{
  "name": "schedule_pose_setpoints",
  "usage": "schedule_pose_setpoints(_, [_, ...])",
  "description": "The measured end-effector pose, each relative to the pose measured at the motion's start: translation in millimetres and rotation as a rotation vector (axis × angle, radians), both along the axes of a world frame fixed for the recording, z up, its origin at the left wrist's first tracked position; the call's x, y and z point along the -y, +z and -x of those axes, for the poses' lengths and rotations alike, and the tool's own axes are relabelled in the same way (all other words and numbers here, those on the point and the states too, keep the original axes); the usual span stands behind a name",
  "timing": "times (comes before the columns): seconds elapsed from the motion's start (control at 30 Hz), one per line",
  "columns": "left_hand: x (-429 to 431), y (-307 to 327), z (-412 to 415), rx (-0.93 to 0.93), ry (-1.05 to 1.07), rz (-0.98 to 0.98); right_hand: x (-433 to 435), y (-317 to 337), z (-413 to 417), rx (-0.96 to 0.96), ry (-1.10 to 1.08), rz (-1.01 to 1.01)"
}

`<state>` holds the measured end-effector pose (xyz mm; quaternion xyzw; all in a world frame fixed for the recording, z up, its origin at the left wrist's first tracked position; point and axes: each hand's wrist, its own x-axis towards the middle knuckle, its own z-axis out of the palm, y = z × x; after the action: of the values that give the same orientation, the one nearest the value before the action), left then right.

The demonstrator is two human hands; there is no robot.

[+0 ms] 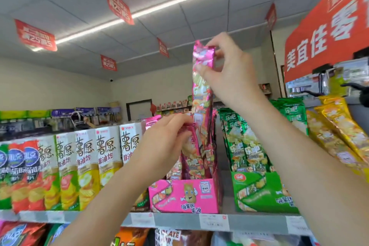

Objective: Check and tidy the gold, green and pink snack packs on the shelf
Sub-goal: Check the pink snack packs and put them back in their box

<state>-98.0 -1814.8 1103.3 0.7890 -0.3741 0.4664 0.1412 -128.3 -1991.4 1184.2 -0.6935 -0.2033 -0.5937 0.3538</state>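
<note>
Head view: right hand [225,62] pinches pink pack [201,90], 12 o'clock of box [185,195]; left hand [165,140] grips boxed pack [192,152]; best lowered straight.

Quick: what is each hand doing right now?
Left hand: grips a pink pack standing in the box.
Right hand: pinches the raised pink pack.

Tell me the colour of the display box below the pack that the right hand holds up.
Pink display box, cartoon potato on front; head view.

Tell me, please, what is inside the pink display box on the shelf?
Pink snack packs stand upright inside; the left hand grips one's top. The pink display box hides their bottoms behind its front wall.
</note>
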Motion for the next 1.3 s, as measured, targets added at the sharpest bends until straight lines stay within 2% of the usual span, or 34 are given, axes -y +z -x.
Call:
schedule_pose_setpoints(0.17, [-6.2,1.9,-7.9,0.037,-0.115,0.082,-13.0,-32.1,-25.6,-0.285,-0.002,0.102])
schedule_pose_setpoints(0.3, [-3.5,11.8,-16.8,0.05,-0.096,0.074,-16.9,-50.5,-34.9,-0.524,-0.087,0.218])
schedule_pose_setpoints(0.43, [4.6,9.2,-24.7,0.012,-0.095,-0.016,-14.3,-49.2,-30.6,-0.615,-0.143,0.253])
schedule_pose_setpoints(0.6, [11.3,10.9,-26.3,-0.033,-0.061,-0.095,-5.6,-38.2,-23.5,-0.731,-0.088,0.292])
schedule_pose_setpoints(0.67, [10.9,14.1,-26.2,-0.03,-0.042,-0.102,-5.1,-35.8,-22.6,-0.74,-0.104,0.302])
schedule_pose_setpoints(0.7, [10.8,14.6,-25.9,-0.015,-0.025,-0.112,-6.0,-34.0,-23.0,-0.677,-0.156,0.316])
schedule_pose_setpoints(0.83, [6.4,11.8,-25.5,0.023,0.015,-0.112,-13.1,-26.3,-26.9,-0.287,-0.479,0.504])
schedule_pose_setpoints(0.9, [1.9,11.0,-27.7,0.011,0.005,-0.094,-15.2,-24.9,-31.0,-0.305,-0.562,0.658])
schedule_pose_setpoints(1.0, [-4.4,8.0,-30.9,-0.01,-0.022,-0.067,-18.6,-29.7,-38.8,-0.508,-0.695,0.802])
schedule_pose_setpoints(1.07, [-5.8,5.0,-31.7,-0.02,-0.054,-0.053,-20.5,-33.5,-42.0,-0.58,-0.729,0.816])
schedule_pose_setpoints(1.2, [-8.9,3.9,-34.5,-0.029,-0.072,-0.043,-25.1,-33.8,-44.3,-0.487,-0.736,0.756])
schedule_pose_setpoints(1.3, [-12.2,4.6,-35.2,-0.041,-0.079,-0.038,-27.4,-30.9,-41.5,-0.493,-0.7,0.726])
